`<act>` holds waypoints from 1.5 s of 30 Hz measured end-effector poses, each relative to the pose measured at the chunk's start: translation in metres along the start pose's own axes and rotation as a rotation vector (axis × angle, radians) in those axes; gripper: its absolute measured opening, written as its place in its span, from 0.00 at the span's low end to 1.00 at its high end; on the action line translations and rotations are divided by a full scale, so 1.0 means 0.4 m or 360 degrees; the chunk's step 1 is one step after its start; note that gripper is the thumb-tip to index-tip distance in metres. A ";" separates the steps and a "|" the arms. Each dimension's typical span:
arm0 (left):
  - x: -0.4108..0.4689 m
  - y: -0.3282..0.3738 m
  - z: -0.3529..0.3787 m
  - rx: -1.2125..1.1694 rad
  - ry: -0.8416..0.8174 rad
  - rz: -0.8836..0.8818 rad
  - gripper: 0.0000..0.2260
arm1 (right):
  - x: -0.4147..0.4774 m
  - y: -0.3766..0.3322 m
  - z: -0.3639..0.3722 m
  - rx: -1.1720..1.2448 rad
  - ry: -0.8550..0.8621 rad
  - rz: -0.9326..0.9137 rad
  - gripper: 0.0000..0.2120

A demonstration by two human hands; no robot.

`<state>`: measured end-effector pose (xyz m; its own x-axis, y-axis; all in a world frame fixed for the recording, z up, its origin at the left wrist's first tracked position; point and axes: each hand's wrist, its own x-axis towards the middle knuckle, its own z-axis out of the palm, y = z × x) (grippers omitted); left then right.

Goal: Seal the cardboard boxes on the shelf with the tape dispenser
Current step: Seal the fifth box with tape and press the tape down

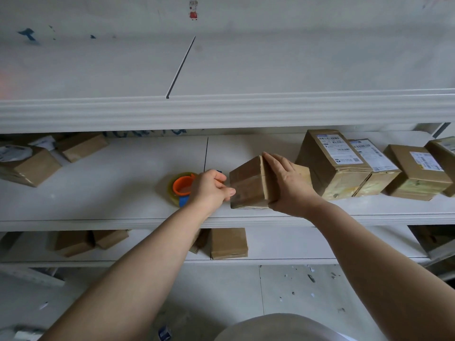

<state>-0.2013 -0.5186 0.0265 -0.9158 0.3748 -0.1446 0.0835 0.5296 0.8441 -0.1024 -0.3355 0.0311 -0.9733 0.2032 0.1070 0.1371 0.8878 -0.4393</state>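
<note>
A small brown cardboard box (pixel 248 185) is sitting near the front edge of the middle shelf (pixel 123 183), turned cornerwise, with a darker band crossing its near face. The right hand (pixel 288 185) is lying flat across its top. Just left of it, the tape dispenser (pixel 183 187), a clear roll on an orange core with a blue part, is resting on the shelf in the grip of the left hand (pixel 211 190). Labelled boxes (pixel 334 163) are standing in a row toward the shelf's right end.
</note>
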 end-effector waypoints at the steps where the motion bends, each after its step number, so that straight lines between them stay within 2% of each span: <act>1: 0.004 0.000 0.003 0.0012 0.0006 0.0001 0.16 | 0.002 0.000 0.001 -0.0009 0.0023 -0.0007 0.54; 6: 0.020 0.005 0.011 0.0048 0.0018 0.0028 0.18 | 0.003 0.002 -0.002 0.0043 0.0098 -0.0051 0.53; 12: 0.034 0.016 0.018 0.0034 0.0033 0.0036 0.21 | 0.005 0.015 0.000 0.0332 0.0158 -0.0020 0.54; 15: 0.048 0.010 0.011 0.0211 0.0066 -0.0068 0.23 | 0.006 0.031 0.002 0.0461 0.0179 -0.0003 0.54; 18: 0.052 0.010 0.001 0.0296 0.0178 -0.0043 0.18 | 0.009 0.052 0.008 0.0642 0.0248 0.0050 0.55; 20: 0.032 0.033 0.006 0.0373 0.0238 0.0333 0.17 | 0.011 0.057 0.017 0.0739 0.0292 0.0094 0.56; 22: -0.011 0.073 0.028 0.0479 -0.0083 0.0844 0.23 | 0.017 0.055 0.031 0.0801 0.0360 0.0121 0.57; 24: -0.048 0.097 0.063 0.0767 -0.0438 0.1189 0.28 | 0.024 0.050 0.042 0.0866 0.0400 0.0185 0.58; 26: -0.045 0.084 0.090 0.1036 -0.0484 0.1330 0.29 | 0.025 0.049 0.044 0.0916 0.0401 0.0222 0.58; 28: -0.020 0.073 0.089 0.1157 -0.0464 0.1300 0.29 | 0.020 0.061 0.042 0.0936 0.0410 0.0230 0.57; 33: 0.014 0.039 0.059 0.1129 -0.0392 0.1115 0.32 | 0.021 0.067 0.040 0.0958 0.0406 0.0259 0.55; 39: 0.033 0.054 0.040 0.1309 -0.0279 0.0820 0.46 | 0.028 0.063 0.043 0.0939 0.0356 0.0231 0.56; 43: 0.002 0.084 0.079 0.1409 -0.0394 0.1283 0.48 | 0.024 0.055 0.051 0.0935 0.0354 0.0234 0.56; 45: 0.006 0.079 0.076 0.1381 -0.0396 0.1221 0.47 | 0.023 0.056 0.053 0.0942 0.0383 0.0227 0.55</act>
<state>-0.1890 -0.4779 0.0373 -0.4163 0.9066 0.0693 0.9043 0.4049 0.1353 -0.1120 -0.3225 0.0031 -0.8751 0.4500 0.1778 0.0705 0.4821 -0.8733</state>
